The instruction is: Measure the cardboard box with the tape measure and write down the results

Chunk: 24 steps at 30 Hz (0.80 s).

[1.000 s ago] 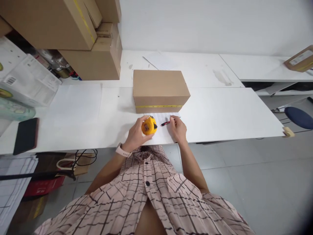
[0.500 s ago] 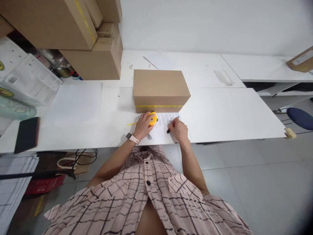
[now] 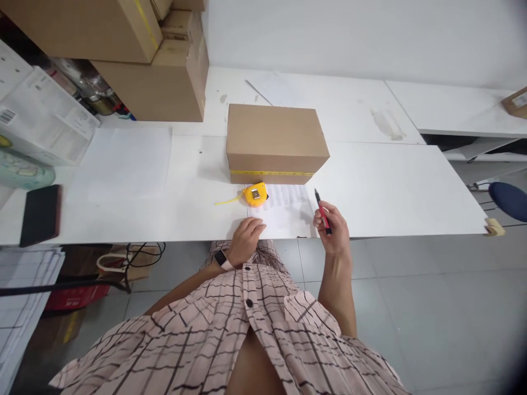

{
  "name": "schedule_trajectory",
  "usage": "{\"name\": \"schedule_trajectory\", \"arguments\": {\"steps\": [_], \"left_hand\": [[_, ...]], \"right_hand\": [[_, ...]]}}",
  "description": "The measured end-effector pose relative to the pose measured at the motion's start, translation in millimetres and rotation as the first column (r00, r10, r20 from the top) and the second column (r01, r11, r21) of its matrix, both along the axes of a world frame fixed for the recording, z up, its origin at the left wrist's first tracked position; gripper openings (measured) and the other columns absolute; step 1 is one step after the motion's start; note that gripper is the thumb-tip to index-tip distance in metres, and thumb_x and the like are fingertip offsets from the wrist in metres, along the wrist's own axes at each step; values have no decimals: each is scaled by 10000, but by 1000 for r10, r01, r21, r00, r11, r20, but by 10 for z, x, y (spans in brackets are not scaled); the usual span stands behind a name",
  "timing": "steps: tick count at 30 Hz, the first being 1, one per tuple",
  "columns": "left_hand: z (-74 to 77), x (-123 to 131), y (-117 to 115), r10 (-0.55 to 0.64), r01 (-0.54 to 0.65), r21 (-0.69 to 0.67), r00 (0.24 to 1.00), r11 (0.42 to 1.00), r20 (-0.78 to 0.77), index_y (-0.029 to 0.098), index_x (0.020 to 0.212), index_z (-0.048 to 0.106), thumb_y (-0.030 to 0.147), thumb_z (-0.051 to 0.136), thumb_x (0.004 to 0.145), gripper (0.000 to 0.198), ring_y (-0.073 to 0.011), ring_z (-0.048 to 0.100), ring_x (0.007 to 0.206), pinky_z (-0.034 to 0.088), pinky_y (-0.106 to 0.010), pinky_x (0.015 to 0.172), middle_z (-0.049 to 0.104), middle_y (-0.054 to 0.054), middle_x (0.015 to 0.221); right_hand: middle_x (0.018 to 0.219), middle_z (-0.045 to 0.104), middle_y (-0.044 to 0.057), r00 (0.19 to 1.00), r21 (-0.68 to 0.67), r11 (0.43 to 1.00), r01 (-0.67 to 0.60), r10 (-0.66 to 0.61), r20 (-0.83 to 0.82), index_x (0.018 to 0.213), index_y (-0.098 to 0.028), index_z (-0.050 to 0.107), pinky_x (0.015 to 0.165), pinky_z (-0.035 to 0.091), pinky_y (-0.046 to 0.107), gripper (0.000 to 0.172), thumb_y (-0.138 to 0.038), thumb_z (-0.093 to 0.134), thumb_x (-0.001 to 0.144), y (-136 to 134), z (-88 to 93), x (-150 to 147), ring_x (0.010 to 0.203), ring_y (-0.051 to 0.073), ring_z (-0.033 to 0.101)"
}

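A closed brown cardboard box [image 3: 275, 136] with a yellow tape band along its front stands on the white table [image 3: 391, 186]. Just in front of it lies a yellow tape measure [image 3: 255, 194] with a short length of tape pulled out to the left, resting on the corner of a printed sheet of paper [image 3: 284, 211]. My left hand [image 3: 246, 238] lies at the table's near edge on that sheet, fingers loosely curled, holding nothing. My right hand [image 3: 331, 229] is closed around a red and black pen [image 3: 321, 212], tip raised, just right of the sheet.
Large cardboard boxes [image 3: 164, 82] are stacked at the back left, white cartons [image 3: 45, 118] beside them. A black phone [image 3: 40, 214] lies near the left edge and a blank sheet [image 3: 125, 164] left of centre. A blue stool [image 3: 508, 200] stands at the right.
My left hand has put the tape measure down in front of the box and drawn back to the table edge. My right hand has lifted the pen off the sheet and moved right.
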<state>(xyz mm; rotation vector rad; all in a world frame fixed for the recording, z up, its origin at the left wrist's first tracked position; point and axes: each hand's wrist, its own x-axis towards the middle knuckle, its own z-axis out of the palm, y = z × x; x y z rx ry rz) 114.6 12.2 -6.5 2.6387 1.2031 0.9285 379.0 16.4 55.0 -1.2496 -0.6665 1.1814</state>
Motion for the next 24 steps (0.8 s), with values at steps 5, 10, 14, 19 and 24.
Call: {"name": "schedule_trajectory", "arguments": {"steps": [5, 10, 14, 19, 24], "left_hand": [[-17, 63, -46, -70, 63, -73, 992, 995, -104, 103, 1257, 656, 144, 392, 1002, 369, -274, 562, 1346, 476, -474, 1133, 661, -171, 1356], [77, 133, -49, -128, 93, -139, 953, 986, -275, 82, 1419, 550, 406, 531, 977, 548, -359, 438, 1442, 382, -533, 1174, 493, -202, 1535], [139, 204, -4, -120, 70, -144, 918, 987, -377, 105, 1434, 540, 355, 561, 971, 527, -372, 507, 1365, 413, -513, 1120, 481, -197, 1546], [172, 244, 31, -104, 57, -126, 908, 990, -405, 124, 1442, 531, 371, 567, 978, 527, -352, 522, 1329, 417, -492, 1098, 492, -183, 1541], [165, 233, 32, -104, 62, -120, 917, 991, -386, 132, 1428, 536, 385, 565, 983, 512, -341, 522, 1316, 420, -482, 1084, 504, -182, 1528]], "right_hand": [[679, 383, -6, 978, 144, 986, -84, 110, -177, 844, -282, 658, 511, 401, 302, 159, -376, 662, 716, -80, 214, -27, 625, 157, 434], [646, 287, 0, 981, 222, 966, -134, 161, -106, 669, -297, 576, 433, 347, 320, 171, -448, 612, 740, -49, 251, -145, 572, 174, 348], [613, 281, 2, 984, 202, 967, -154, 169, -57, 667, -304, 587, 441, 341, 330, 250, -537, 556, 753, 28, 233, -218, 553, 179, 325], [557, 345, 26, 986, 77, 983, -166, 166, 1, 773, -316, 616, 542, 398, 395, 434, -709, 435, 744, 51, 140, -189, 591, 239, 392], [564, 493, 56, 964, -65, 973, -222, 229, 133, 986, -329, 633, 574, 411, 416, 658, -831, 337, 679, -24, -32, -81, 619, 274, 512]]}}
